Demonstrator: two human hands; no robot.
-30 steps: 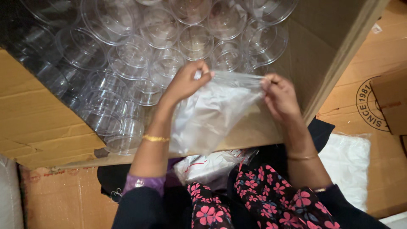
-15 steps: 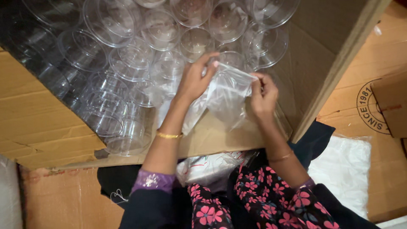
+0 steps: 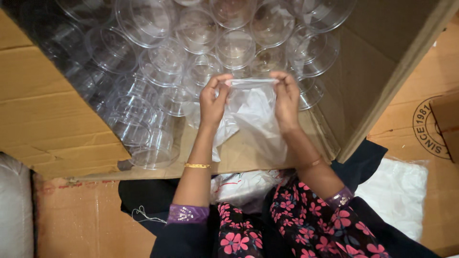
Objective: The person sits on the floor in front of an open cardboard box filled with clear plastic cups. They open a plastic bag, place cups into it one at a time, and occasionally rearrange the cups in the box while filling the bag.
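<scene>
Both hands grip a thin clear plastic bag [image 3: 252, 114] by its top edge, over the near part of a big open cardboard box [image 3: 62, 119]. My left hand [image 3: 213, 98] pinches the bag's left corner. My right hand [image 3: 286, 98] pinches the right corner, so the rim is stretched flat between them and the rest hangs down toward me. Many clear plastic cups [image 3: 201, 52] lie stacked and loose in the box just beyond the bag. A gold bangle sits on my left wrist.
The box's right wall [image 3: 377, 71] rises close beside my right hand. More clear bags [image 3: 244, 186] lie in my lap. A white plastic sheet [image 3: 397, 196] lies on the cardboard floor [image 3: 86, 224] at the right. Something pale and padded [image 3: 14, 205] is at the left edge.
The bag was spread wide a second ago, then bunched between my hands. Now both hands have shifted up and farther into the box, pulling its top edge taut.
</scene>
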